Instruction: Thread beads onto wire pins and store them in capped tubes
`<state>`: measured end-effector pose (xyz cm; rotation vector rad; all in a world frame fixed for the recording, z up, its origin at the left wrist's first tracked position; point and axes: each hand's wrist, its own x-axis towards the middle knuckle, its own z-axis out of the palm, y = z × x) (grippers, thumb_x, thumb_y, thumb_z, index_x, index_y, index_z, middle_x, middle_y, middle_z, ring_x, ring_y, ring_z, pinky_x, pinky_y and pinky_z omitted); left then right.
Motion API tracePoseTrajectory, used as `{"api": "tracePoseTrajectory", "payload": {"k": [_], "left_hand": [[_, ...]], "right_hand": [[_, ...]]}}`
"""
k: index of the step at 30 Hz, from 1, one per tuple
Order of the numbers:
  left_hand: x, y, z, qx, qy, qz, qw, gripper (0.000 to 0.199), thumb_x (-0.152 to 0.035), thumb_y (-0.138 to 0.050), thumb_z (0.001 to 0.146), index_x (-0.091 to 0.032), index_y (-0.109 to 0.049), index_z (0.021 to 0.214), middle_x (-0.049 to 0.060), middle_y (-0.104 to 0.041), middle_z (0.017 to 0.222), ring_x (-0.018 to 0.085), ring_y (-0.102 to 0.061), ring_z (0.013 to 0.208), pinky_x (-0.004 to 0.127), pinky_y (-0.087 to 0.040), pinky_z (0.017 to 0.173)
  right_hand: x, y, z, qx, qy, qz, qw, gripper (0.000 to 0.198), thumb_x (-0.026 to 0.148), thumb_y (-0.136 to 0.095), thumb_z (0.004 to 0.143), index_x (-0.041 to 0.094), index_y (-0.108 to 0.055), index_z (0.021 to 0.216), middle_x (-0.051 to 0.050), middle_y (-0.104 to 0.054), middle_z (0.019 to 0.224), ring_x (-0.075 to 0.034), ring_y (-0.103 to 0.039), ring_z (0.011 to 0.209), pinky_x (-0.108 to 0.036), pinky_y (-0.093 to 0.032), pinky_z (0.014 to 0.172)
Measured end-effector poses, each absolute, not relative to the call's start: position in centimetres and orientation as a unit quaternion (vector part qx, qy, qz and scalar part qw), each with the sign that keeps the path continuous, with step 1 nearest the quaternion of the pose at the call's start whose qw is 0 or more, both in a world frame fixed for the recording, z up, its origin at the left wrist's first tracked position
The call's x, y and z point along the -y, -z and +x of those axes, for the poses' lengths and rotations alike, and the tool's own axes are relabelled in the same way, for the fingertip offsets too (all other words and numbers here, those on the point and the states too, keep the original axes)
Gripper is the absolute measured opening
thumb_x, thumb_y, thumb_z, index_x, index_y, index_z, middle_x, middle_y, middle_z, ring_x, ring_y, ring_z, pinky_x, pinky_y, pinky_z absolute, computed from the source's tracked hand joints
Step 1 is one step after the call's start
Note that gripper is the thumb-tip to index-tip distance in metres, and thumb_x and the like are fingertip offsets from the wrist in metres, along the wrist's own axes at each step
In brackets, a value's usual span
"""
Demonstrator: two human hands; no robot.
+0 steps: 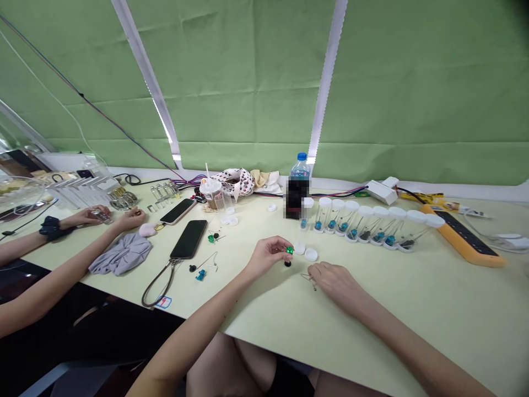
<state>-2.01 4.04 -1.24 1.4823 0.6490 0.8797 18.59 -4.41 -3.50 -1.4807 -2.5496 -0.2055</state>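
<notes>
Between the thumb and fingers of my left hand (269,255) is a small shiny green piece (289,250). A small black round piece (287,263) shows just beneath it. My right hand (334,282) is closed at the fingertips on a thin bent metal wire (308,276), close to the table top. A clear tube (300,241) stands just behind my hands, with a loose white cap (311,255) lying beside it. To the left lie a blue piece (200,275), a black knob-like piece (192,268) and a green piece (211,238), with thin wires near them.
Capped clear tubes (351,223) with blue and dark pieces form a row at right, before an orange power strip (467,237). A bottle (303,165) stands behind. Phones (188,239), a drink cup (211,190) and a grey scrunchie (120,255) are left, near another person's hands (129,219).
</notes>
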Motion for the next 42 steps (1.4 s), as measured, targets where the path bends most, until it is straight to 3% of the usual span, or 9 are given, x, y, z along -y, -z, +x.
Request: {"api": "tracePoseTrajectory", "payload": {"k": [3, 7, 12, 19, 42], "left_hand": [[-3.9, 1.6, -1.9, -0.285, -0.367, 0.648, 0.603, 0.030, -0.028, -0.074, 0.063, -0.011, -0.063, 0.085, 0.004, -0.064, 0.076, 0.012, -0.060, 0.065, 0.028, -0.050, 0.067], [-2.9, 2.3, -1.3, -0.273, -0.344, 0.664, 0.606, 0.034, -0.033, -0.076, 0.061, -0.011, -0.057, 0.080, 0.007, -0.066, 0.083, 0.011, -0.060, 0.062, 0.027, -0.050, 0.058], [-1.3, 3.4, -0.1, -0.248, -0.282, 0.671, 0.639, 0.041, -0.036, -0.078, 0.057, -0.013, -0.052, 0.079, 0.005, -0.066, 0.078, 0.011, -0.060, 0.056, 0.026, -0.048, 0.055], [-0.3, 4.1, 0.8, -0.252, -0.230, 0.687, 0.642, 0.044, -0.038, -0.079, 0.054, -0.012, -0.064, 0.086, -0.001, -0.058, 0.064, 0.014, -0.061, 0.058, 0.026, -0.047, 0.058], [-0.4, 3.3, 0.8, -0.255, -0.223, 0.626, 0.703, 0.046, -0.037, -0.079, 0.053, -0.010, -0.066, 0.088, 0.004, -0.065, 0.069, 0.015, -0.062, 0.061, 0.029, -0.049, 0.065]], "right_hand": [[4.3, 2.7, 18.6, 0.820, -0.085, -0.522, 0.217, 0.016, 0.018, -0.039, 0.090, 0.022, -0.053, 0.084, -0.002, -0.062, 0.077, -0.018, -0.055, 0.070, -0.028, -0.037, 0.061], [4.5, 1.9, 18.5, 0.692, -0.273, -0.541, 0.391, 0.021, 0.040, -0.044, 0.089, 0.022, -0.055, 0.085, 0.003, -0.049, 0.061, -0.012, -0.042, 0.051, -0.025, -0.032, 0.049], [4.8, 2.1, 18.2, 0.584, -0.340, -0.529, 0.513, 0.025, 0.046, -0.055, 0.081, 0.021, -0.056, 0.079, 0.002, -0.046, 0.062, -0.012, -0.040, 0.053, -0.024, -0.031, 0.048], [5.1, 2.6, 18.0, 0.575, -0.353, -0.511, 0.533, 0.021, 0.041, -0.057, 0.082, 0.020, -0.056, 0.078, 0.003, -0.043, 0.061, -0.011, -0.038, 0.053, -0.024, -0.031, 0.049], [5.0, 2.7, 18.3, 0.575, -0.338, -0.503, 0.550, 0.017, 0.036, -0.058, 0.082, 0.020, -0.057, 0.078, 0.001, -0.050, 0.067, -0.011, -0.040, 0.055, -0.023, -0.032, 0.049]]}}
